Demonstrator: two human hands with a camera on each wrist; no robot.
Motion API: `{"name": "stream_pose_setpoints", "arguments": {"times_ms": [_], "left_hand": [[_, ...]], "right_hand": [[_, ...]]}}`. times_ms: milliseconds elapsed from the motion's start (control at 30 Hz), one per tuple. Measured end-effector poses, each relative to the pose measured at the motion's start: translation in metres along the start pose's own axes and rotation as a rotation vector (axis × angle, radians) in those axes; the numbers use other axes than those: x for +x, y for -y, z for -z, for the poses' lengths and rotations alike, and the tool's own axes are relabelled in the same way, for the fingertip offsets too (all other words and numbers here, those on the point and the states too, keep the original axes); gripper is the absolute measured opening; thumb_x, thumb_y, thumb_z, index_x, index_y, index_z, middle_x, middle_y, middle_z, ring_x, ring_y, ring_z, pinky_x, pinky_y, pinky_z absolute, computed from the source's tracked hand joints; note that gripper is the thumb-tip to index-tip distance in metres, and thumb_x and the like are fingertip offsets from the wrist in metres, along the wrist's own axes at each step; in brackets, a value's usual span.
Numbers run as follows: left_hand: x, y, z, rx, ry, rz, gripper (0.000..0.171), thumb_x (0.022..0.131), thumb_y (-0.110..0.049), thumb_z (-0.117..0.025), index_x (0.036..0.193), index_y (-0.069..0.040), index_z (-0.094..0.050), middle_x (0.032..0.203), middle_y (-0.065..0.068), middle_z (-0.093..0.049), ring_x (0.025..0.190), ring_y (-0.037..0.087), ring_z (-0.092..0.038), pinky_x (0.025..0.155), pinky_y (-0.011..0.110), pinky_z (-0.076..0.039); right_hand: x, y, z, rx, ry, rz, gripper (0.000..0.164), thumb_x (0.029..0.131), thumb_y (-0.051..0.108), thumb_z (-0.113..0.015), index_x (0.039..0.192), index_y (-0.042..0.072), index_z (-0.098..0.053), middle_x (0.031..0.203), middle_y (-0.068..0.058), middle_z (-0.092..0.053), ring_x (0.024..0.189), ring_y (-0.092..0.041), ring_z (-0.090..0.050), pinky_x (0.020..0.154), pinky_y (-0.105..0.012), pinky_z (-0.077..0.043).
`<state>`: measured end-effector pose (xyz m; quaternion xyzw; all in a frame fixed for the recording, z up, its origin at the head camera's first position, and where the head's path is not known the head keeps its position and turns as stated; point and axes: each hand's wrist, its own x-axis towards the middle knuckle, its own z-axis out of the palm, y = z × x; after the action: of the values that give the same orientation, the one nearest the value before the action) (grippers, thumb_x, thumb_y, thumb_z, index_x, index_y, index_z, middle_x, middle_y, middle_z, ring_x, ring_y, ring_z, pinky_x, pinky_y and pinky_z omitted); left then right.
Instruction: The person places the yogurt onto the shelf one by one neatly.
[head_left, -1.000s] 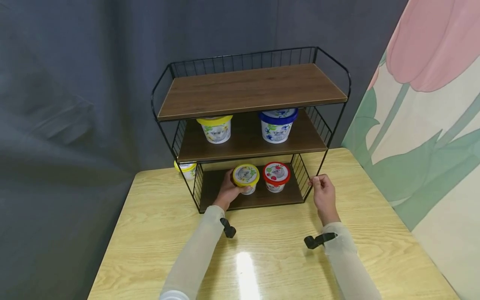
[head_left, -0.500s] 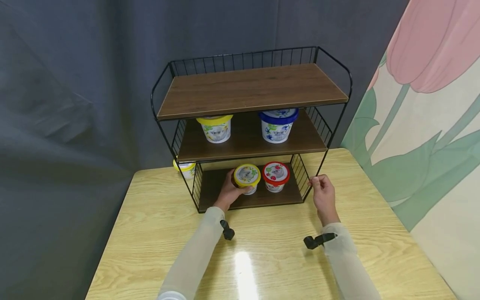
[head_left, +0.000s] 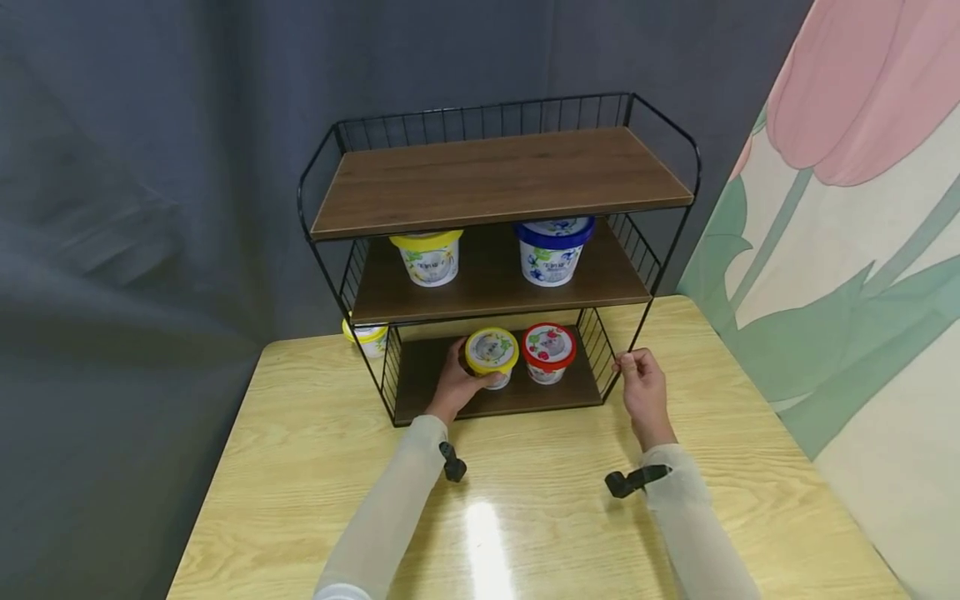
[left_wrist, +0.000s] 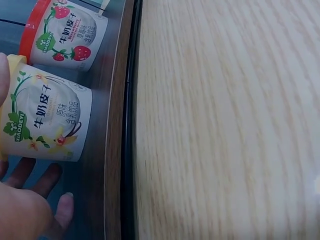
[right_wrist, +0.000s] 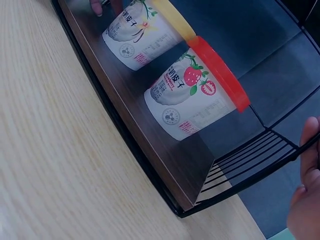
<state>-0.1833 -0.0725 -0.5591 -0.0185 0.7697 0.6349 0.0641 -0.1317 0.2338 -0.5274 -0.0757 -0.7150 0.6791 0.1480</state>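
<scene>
On the bottom shelf (head_left: 420, 396) of a black wire rack, my left hand (head_left: 453, 385) grips a yellow-lidded yogurt tub (head_left: 492, 350), thumb in front and fingers around its left side. In the left wrist view, the tub (left_wrist: 47, 115) stands upright beside a red-lidded strawberry tub (left_wrist: 70, 35), their lids close together. My right hand (head_left: 645, 398) pinches the rack's right front post (head_left: 640, 323) low down. The right wrist view has part of this hand (right_wrist: 309, 175) at the frame's edge, on the black wire; its fingertips are partly cut off.
The middle shelf (head_left: 487, 287) carries another yellow-lidded tub (head_left: 432, 262) and a blue-lidded tub (head_left: 551, 258). Behind the rack's left side, one more yellow-lidded tub (head_left: 371, 340) stands on the wooden table (head_left: 300, 467). A dark curtain (head_left: 187, 208) hangs behind.
The head view shifts slightly. Both hands keep their places, the left on the yellow-lidded tub and the right on the rack post; the tub barely moves.
</scene>
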Motion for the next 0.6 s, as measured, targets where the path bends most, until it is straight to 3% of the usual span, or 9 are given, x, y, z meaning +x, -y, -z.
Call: {"name": "stream_pose_setpoints", "arguments": {"times_ms": [133, 300, 467, 600], "left_hand": [[-0.005, 0.002, 0.006, 0.003, -0.048, -0.057, 0.103, 0.078, -0.025, -0.087, 0.156, -0.015, -0.021, 0.147, 0.016, -0.042, 0.132, 0.035, -0.049, 0.105, 0.052, -0.048], [-0.025, 0.000, 0.017, -0.010, -0.100, -0.052, 0.087, 0.087, -0.033, -0.078, 0.155, -0.018, -0.025, 0.147, 0.018, -0.041, 0.135, 0.036, -0.046, 0.104, 0.052, -0.048], [-0.051, 0.002, 0.033, 0.002, -0.052, -0.074, 0.070, 0.093, -0.040, -0.069, 0.151, -0.019, -0.035, 0.144, 0.017, -0.045, 0.133, 0.034, -0.048, 0.106, 0.052, -0.046], [-0.072, 0.011, 0.045, 0.049, 0.024, -0.070, 0.057, 0.095, -0.043, -0.065, 0.144, -0.022, -0.046, 0.131, 0.011, -0.057, 0.119, 0.029, -0.058, 0.093, 0.048, -0.053]], "right_hand": [[-0.001, -0.001, -0.003, -0.001, -0.018, 0.013, 0.027, 0.104, 0.018, -0.045, 0.102, -0.009, -0.049, 0.095, 0.013, -0.062, 0.087, 0.000, -0.060, 0.087, -0.014, -0.047], [-0.001, 0.001, -0.005, 0.010, -0.027, 0.029, 0.026, 0.104, 0.020, -0.046, 0.098, -0.005, -0.050, 0.098, 0.008, -0.062, 0.086, 0.000, -0.059, 0.086, -0.014, -0.048], [-0.001, 0.003, -0.006, 0.015, -0.030, 0.035, 0.029, 0.104, 0.021, -0.045, 0.100, -0.008, -0.048, 0.099, 0.006, -0.061, 0.086, 0.000, -0.059, 0.087, -0.015, -0.049], [0.000, 0.002, -0.005, 0.016, -0.045, 0.014, 0.025, 0.104, 0.021, -0.046, 0.098, -0.004, -0.051, 0.097, 0.007, -0.060, 0.088, -0.003, -0.059, 0.087, -0.014, -0.048]]}}
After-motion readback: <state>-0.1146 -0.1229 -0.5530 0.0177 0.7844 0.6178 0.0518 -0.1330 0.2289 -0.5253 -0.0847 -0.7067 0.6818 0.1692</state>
